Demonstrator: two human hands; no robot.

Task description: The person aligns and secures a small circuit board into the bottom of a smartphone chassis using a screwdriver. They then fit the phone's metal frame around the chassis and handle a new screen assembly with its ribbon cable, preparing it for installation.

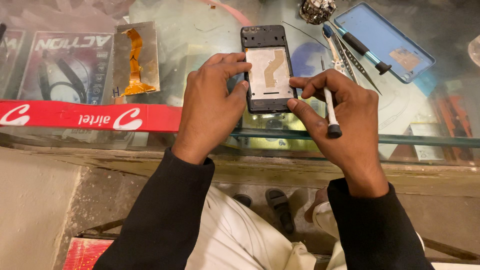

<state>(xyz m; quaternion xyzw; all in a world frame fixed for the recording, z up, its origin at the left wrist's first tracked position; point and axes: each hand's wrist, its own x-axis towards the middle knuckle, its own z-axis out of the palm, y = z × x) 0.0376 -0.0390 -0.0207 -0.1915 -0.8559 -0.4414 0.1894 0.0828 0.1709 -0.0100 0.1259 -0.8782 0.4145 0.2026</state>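
A glass counter top on a worn wooden frame fills the upper half of the view, with a bare floor below it, where a dark sandal shows between the person's knees, and a red ribbed object sits at the lower left edge. Nearest the camera, two black sleeves reach up to the counter. A long red strip label with white lettering runs along the counter's front edge on the left.

The left hand is curled with its fingertips and thumb pressed against the left side of an opened black phone frame, which lies flat on the glass between the two hands, its pale inner plate and a tan ribbon cable facing up. The right hand is closed around a white slim screwdriver with a black end cap, held upright in the fist, while its thumb and forefinger touch the frame's right edge.

Farther left, under the glass, a boxed package shows a picture of dark headphones; beside it a silvery sheet carries an orange flex cable. Farther right lie metal tweezers and a black-handled tool, which rests on a blue phone back cover. A round cluster of small parts sits at the far edge
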